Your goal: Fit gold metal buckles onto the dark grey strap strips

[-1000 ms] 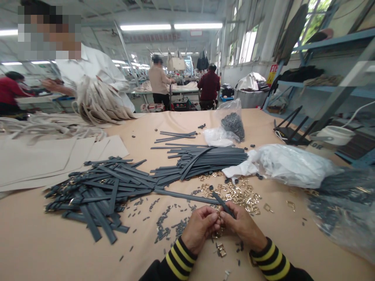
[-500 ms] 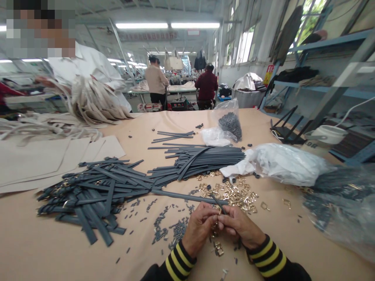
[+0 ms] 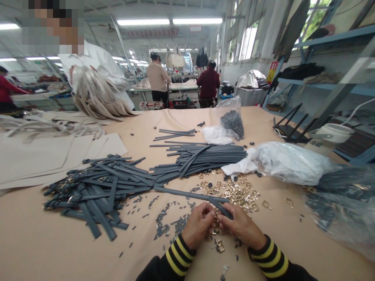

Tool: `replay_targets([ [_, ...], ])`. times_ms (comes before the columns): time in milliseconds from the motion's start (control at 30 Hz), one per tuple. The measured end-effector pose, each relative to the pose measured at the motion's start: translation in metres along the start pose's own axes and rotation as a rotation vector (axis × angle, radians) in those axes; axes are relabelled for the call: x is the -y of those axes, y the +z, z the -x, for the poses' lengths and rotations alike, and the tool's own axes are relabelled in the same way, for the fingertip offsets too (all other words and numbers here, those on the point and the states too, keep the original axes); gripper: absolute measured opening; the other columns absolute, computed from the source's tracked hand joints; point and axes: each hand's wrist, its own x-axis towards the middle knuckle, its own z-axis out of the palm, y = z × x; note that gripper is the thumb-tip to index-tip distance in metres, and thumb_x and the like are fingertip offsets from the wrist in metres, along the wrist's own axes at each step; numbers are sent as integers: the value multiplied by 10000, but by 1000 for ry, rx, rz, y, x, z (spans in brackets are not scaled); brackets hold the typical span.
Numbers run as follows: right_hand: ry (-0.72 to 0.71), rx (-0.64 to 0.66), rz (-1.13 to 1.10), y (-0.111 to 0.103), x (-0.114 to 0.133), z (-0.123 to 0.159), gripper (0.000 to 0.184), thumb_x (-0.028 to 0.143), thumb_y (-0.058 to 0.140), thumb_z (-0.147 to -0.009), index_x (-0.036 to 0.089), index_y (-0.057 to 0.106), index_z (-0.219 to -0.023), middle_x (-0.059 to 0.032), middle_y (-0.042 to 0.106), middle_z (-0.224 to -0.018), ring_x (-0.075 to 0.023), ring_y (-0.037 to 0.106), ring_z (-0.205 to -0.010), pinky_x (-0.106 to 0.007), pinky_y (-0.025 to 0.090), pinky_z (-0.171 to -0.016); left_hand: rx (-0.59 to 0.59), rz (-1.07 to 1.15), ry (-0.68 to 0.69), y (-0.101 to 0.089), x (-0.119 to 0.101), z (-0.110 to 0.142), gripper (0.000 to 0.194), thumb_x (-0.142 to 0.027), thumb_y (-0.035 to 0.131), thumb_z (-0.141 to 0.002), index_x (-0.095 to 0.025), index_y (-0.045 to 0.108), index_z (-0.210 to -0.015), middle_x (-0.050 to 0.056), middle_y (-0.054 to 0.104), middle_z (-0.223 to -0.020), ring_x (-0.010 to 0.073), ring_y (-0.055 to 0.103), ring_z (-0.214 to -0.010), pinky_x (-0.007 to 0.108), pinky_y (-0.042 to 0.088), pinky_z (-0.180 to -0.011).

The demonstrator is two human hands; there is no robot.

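My right hand (image 3: pixel 244 227) is closed round a dark grey strap (image 3: pixel 222 207), whose end sticks up and to the left past the fingers. Beside it, my left hand (image 3: pixel 199 225) has its fingertips pinched together; what they hold is hidden. Gold metal shows between the two hands, but I cannot tell whether it is a held buckle or loose ones behind. Just beyond my fingers lies a heap of gold buckles (image 3: pixel 241 193). A long grey strap (image 3: pixel 190 194) lies flat on the table in front of my hands.
Buckled straps (image 3: pixel 99 191) are piled at the left, plain straps (image 3: pixel 211 158) bundled at centre. Small grey pieces (image 3: pixel 180 224) lie scattered. Plastic bags (image 3: pixel 293 162) stand at the right, beige panels (image 3: pixel 35 152) at far left. A person in white (image 3: pixel 99 66) holds beige straps across the table.
The strap in my right hand has turned and now shows more of its flat side. My left fingers have drawn slightly away from the right ones. The view has shifted slightly.
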Motion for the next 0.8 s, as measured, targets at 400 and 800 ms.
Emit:
replay_targets([
  [400,15,-9,4,-2,-6,-3,182,337,525,-786,159,544,-753,13,577,-662,-124,509,-608,-217,376,-542,-57,-51,96,-8,-10,2,159,-283,550,-743,-131,528,-703,-25,530,-574,85,500,-493,210,437,-496],
  [800,-20,220,-297,-5,-9,0,253,337,412,-862,176,562,-986,41,523,-593,-54,344,-416,-170,242,-393,-197,-48,120,-18,-30,5,171,-281,597,-725,-125,575,-790,-14,571,-596,92,538,-520,203,470,-521],
])
